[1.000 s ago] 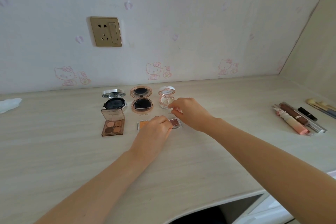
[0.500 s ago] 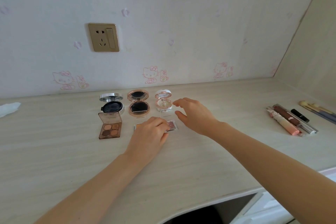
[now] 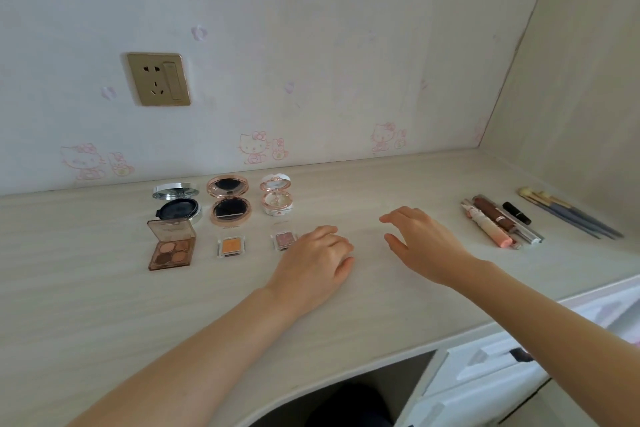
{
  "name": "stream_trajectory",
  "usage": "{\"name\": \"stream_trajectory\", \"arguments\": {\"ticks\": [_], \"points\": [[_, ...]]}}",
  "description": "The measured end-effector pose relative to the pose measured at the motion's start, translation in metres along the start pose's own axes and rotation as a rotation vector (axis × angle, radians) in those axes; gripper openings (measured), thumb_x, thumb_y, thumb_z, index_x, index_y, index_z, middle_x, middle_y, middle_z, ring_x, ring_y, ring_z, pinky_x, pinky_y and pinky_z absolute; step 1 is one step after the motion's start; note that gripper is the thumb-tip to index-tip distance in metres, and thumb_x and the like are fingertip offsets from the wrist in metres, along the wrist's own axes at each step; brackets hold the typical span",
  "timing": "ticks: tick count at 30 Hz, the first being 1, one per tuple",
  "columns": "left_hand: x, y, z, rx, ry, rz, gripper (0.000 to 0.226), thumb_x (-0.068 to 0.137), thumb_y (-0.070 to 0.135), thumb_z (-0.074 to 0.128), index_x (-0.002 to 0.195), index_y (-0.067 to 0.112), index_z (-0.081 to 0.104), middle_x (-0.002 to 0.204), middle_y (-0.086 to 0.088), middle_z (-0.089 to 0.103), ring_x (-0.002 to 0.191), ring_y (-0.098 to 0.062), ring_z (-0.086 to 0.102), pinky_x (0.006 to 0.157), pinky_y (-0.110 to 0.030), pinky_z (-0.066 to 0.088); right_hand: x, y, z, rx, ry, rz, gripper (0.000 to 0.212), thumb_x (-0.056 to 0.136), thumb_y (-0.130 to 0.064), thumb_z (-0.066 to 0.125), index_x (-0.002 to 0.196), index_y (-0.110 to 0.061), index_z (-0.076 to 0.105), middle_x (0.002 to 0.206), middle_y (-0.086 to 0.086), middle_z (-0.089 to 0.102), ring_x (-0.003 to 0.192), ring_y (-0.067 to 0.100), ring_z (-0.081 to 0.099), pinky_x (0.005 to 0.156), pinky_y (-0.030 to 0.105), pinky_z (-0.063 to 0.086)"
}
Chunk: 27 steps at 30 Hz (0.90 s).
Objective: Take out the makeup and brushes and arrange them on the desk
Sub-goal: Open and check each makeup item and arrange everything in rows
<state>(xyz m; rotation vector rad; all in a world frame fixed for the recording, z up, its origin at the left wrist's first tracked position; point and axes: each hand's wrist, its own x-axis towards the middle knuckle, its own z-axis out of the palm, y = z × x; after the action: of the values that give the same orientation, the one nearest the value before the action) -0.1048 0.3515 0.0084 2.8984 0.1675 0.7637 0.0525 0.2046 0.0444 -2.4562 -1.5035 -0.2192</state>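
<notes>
Fingers (image 3: 323, 231) of the left hand (image 3: 311, 263) are loosely curled and hold nothing. Their tips lie right at the edge of the small clear square pot of pink glitter shadow (image 3: 284, 240), but I cannot tell whether they touch it. The right hand (image 3: 427, 246) hovers to its right, fingers spread and relaxed, empty.

That pink pot ends a front row with the small clear square pot of orange shadow (image 3: 231, 245) and the brown four-pan eyeshadow palette (image 3: 171, 248). Behind them, lids up, stand the silver round cushion compact (image 3: 176, 206), the rose-gold round compact (image 3: 228, 206) and the little white-and-rose round compact (image 3: 276, 199). Well apart, on the right of the pale wood-grain table (image 3: 381, 305), lie the pink and brown lip-gloss tubes (image 3: 491, 225), a black lipstick (image 3: 516, 212) and the blue-handled brushes (image 3: 571, 215).

The step in hand looks like squaring off this grid, which seems nearly done. The next move is probably a reach right to straighten the tubes, which lie bunched and skewed.
</notes>
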Motion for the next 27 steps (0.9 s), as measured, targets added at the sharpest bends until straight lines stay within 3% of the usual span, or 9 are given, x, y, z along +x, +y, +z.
{"name": "stream_trajectory", "arguments": {"ticks": [4,8,15,21,27], "points": [[0.027,0.026,0.017,-0.067,-0.053,-0.011,0.042,0.089,0.032,0.037,0.105,0.012,0.070,0.106,-0.001,0.070,0.116,-0.021,0.053,0.088,-0.036,0.050,-0.016,0.029,-0.008,0.016,0.026,0.057,0.034,0.095,-0.027,0.050,0.127,-0.018,0.055,0.127,0.000,0.057,0.118,0.021,0.050,0.098,0.034,0.042],[0.058,0.052,0.035,-0.161,-0.078,-0.022,0.033,0.094,0.022,0.047,0.122,0.013,0.063,0.122,-0.001,0.063,0.123,-0.016,0.044,0.099,-0.030,0.040,-0.035,0.057,-0.019,-0.040,0.055,0.132,0.032,0.095,-0.028,0.051,0.125,-0.020,0.057,0.126,-0.002,0.058,0.119,0.020,0.050,0.093,0.030,0.043],[0.100,0.089,0.072,-0.223,-0.131,0.002,0.028,0.093,0.019,0.049,0.115,0.011,0.065,0.115,-0.005,0.065,0.118,-0.022,0.048,0.095,-0.036,0.044,-0.061,0.104,-0.026,-0.005,0.067,0.232,0.029,0.094,-0.025,0.052,0.121,-0.018,0.061,0.125,-0.002,0.058,0.120,0.021,0.048,0.093,0.035,0.045],[0.141,0.106,0.093,-0.258,-0.170,-0.036,0.032,0.094,0.021,0.048,0.122,0.014,0.061,0.122,-0.003,0.061,0.120,-0.021,0.046,0.097,-0.034,0.042,-0.064,0.138,-0.026,-0.005,0.178,0.212,0.015,0.090,-0.014,0.056,0.097,-0.015,0.069,0.094,0.002,0.065,0.090,0.027,0.056,0.072,0.037,0.051],[0.185,0.112,0.111,-0.320,-0.172,-0.091,0.029,0.093,0.022,0.047,0.116,0.017,0.064,0.117,-0.006,0.061,0.116,-0.025,0.046,0.095,-0.040,0.043,-0.057,0.161,-0.032,-0.063,0.112,0.284,0.020,0.094,-0.019,0.050,0.102,-0.015,0.068,0.103,0.003,0.061,0.095,0.023,0.051,0.079,0.031,0.045]]}}
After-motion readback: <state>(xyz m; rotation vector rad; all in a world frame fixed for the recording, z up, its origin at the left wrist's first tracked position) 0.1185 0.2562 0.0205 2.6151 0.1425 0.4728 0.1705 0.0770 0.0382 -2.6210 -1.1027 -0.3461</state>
